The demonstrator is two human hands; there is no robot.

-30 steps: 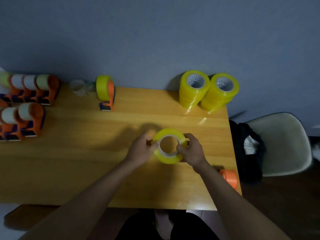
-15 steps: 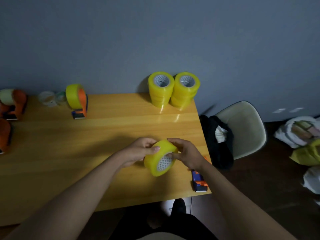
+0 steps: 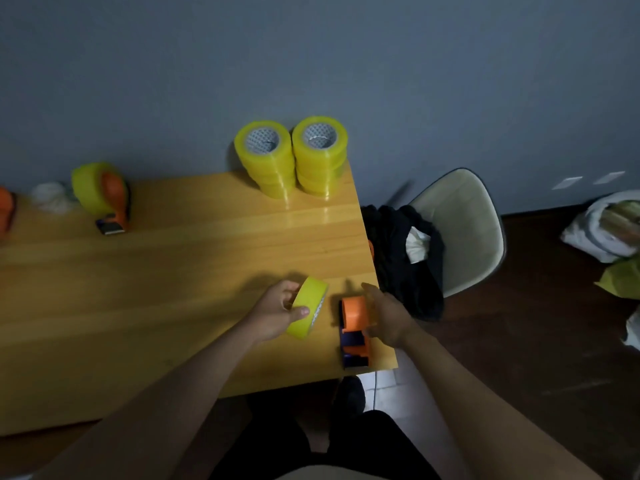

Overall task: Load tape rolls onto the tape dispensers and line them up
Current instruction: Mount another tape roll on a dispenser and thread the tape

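Note:
My left hand (image 3: 272, 315) grips a yellow tape roll (image 3: 309, 306), tilted on edge just above the wooden table (image 3: 166, 271). Right beside it an empty orange and blue tape dispenser (image 3: 354, 320) stands at the table's near right corner. My right hand (image 3: 388, 318) lies against the dispenser's right side with its fingers stretched out. Two stacks of yellow rolls (image 3: 265, 161) (image 3: 320, 152) stand at the far right of the table by the wall. A loaded dispenser (image 3: 102, 194) with a yellow roll sits at the far left.
A pale chair (image 3: 465, 230) with dark clothing (image 3: 403, 261) on it stands just past the table's right edge. Part of another orange dispenser (image 3: 5, 211) and a whitish roll (image 3: 50, 199) show at the far left. Bags (image 3: 609, 223) lie on the floor to the right.
My right hand has let go of the roll and moved to the dispenser at the table's corner. The left hand alone now holds the roll. My view has swung to the right.

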